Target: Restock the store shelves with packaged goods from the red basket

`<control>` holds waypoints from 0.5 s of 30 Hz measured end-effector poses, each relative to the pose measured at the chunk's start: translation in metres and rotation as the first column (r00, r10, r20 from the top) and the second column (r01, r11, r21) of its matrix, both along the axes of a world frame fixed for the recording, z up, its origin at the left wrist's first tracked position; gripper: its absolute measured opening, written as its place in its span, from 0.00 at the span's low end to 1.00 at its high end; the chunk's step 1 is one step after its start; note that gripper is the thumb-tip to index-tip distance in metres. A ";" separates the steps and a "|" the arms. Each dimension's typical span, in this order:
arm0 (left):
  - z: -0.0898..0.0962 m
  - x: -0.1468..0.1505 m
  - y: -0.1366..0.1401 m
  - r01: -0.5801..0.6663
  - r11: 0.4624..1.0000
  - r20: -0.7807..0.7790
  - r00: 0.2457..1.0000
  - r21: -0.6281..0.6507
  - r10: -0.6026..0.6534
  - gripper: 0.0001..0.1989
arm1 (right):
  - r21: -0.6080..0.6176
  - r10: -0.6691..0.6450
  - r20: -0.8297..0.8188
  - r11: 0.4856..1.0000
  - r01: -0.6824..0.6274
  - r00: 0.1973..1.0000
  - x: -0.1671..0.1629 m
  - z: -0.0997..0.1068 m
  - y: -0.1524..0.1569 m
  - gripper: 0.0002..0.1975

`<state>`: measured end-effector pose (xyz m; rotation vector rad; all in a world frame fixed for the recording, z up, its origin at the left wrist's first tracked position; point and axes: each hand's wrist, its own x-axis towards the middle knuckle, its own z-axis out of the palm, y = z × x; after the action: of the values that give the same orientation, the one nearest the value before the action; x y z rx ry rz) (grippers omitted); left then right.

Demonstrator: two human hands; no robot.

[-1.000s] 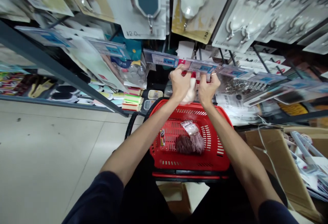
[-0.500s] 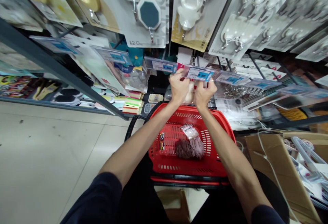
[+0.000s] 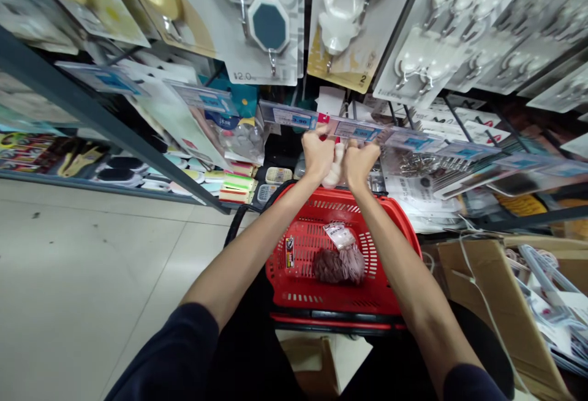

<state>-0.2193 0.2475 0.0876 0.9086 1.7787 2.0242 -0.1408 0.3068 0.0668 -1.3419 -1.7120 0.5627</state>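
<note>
Just below the price-label strip (image 3: 362, 131), my left hand (image 3: 318, 155) is closed, its fingers around the top of a soft cream-coloured item (image 3: 335, 167) with a bit of red at its upper end. What kind of item it is, I cannot tell. Right beside it, my right hand (image 3: 361, 162) is closed too, knuckles up against the price labels. Its fingertips are hidden, so what they grip cannot be seen. Under my forearms sits a red shopping basket (image 3: 294, 294). In it lie a bunched mauve and brown item (image 3: 340, 264) with a white label and a small black-and-red packet (image 3: 290, 252).
Carded wall hooks (image 3: 269, 24) hang above my hands on rack pegs. A grey shelf post (image 3: 151, 150) slants at the left. An open cardboard box (image 3: 500, 303) with hangers stands at the right. Small plastic boxes (image 3: 278, 176) lie on the low shelf behind the basket.
My right hand has shifted slightly left and lower, closer to my left hand. The cream-coloured item has moved left against my left hand. The basket's contents look the same.
</note>
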 end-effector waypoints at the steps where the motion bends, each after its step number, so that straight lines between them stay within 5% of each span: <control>1: 0.000 -0.001 0.000 0.008 1.000 -0.014 1.000 -0.015 -0.008 0.10 | -0.008 0.023 0.002 1.000 -0.023 1.000 0.000 -0.001 -0.001 0.09; 5: -0.008 0.006 -0.009 -0.021 0.996 -0.109 0.994 -0.089 0.011 0.05 | 0.051 0.192 0.016 0.980 -0.193 0.981 0.031 -0.010 -0.024 0.19; 7: -0.015 0.015 -0.023 -0.074 0.989 -0.151 0.987 -0.126 0.055 0.04 | 0.092 0.295 0.081 0.949 -0.302 0.952 0.068 -0.017 -0.045 0.28; 9: -0.025 0.023 -0.044 -0.116 0.981 -0.185 0.979 -0.154 0.086 0.06 | 0.005 0.360 0.240 0.928 -0.372 0.902 0.112 -0.023 -0.066 0.33; 12: -0.034 0.025 -0.075 -0.143 0.964 -0.199 0.975 -0.225 0.098 0.08 | -0.387 0.561 0.578 0.828 -0.405 0.593 0.167 -0.033 -0.088 0.25; 15: -0.033 0.017 -0.094 -0.049 0.930 -0.124 0.992 -0.364 0.004 0.05 | -0.672 0.748 0.611 0.663 -0.330 0.261 0.189 -0.046 -0.102 0.21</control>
<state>-0.2026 0.1532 0.0546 0.9065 2.1486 1.5961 0.0482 0.2048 0.0209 -1.3539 -3.1973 0.7356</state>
